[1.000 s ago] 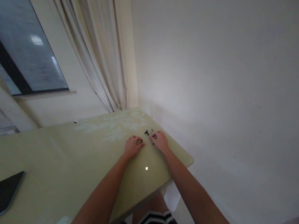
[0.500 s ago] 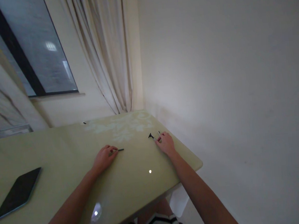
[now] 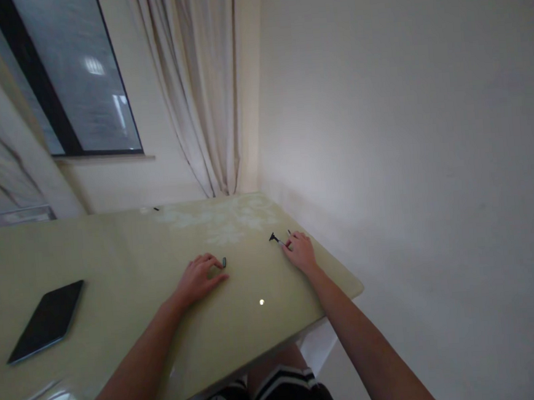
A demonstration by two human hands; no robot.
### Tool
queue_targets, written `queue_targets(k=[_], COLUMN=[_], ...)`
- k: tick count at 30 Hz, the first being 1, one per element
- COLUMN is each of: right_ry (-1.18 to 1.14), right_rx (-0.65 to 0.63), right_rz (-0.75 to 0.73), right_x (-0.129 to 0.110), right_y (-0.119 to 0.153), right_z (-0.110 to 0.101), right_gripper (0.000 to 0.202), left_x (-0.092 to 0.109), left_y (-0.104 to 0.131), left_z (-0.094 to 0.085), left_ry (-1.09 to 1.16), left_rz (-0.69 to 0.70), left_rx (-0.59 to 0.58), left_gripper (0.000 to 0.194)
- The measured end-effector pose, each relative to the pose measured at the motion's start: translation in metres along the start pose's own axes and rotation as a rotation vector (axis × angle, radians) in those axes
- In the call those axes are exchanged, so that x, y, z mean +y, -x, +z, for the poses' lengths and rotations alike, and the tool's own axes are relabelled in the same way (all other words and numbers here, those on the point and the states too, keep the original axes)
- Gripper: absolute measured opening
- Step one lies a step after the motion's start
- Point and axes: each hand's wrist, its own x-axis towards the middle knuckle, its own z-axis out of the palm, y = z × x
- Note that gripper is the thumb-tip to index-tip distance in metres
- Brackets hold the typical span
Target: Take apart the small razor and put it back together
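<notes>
My left hand rests over the table with thumb and fingers apart. A small dark piece stands at its fingertips on the tabletop; whether they touch it I cannot tell. On the right, my right hand is closed around the light handle of a razor, whose black T-shaped head points left, away from the fingers. A thin dark tip shows just beyond the same hand; what it belongs to is hidden.
Both hands are over a glossy pale-yellow table. A dark tablet lies on the left. Near the far edge is a tiny black item. A wall runs along the right side, with curtains behind.
My left hand has opened from its pinch on the small dark piece, which now looks upright instead of lying lengthwise. The right hand keeps its hold on the razor. The view has shifted slightly.
</notes>
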Motion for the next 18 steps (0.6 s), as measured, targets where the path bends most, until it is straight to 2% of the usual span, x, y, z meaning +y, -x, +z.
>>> queue_targets(k=[3, 6, 11, 14, 18], right_ry=[0.02, 0.043, -0.004, -0.166, -0.396], right_rx=[0.007, 0.025, 0.045, 0.047, 0.03], right_rz=[-0.024, -0.046, -0.086, -0.049, 0.102], right_x=[-0.002, -0.002, -0.009, -0.03, -0.081], right_y=[0.001, 0.003, 0.003, 0.0, -0.009], right_z=[-0.001, -0.001, 0.001, 0.006, 0.02], right_gripper=[0.013, 0.012, 0.008, 0.009, 0.011], left_x=[0.007, 0.01, 0.004, 0.003, 0.005], left_y=[-0.004, -0.012, -0.017, -0.017, -0.019], left_z=[0.006, 0.011, 0.012, 0.012, 0.012], left_ry=[-0.037, -0.044, 0.013, 0.0, -0.004], left_rz=[-0.088, -0.177, -0.174, -0.183, -0.171], left_rx=[0.037, 0.022, 0.024, 0.033, 0.034], left_gripper=[0.043, 0.037, 0.032, 0.037, 0.039])
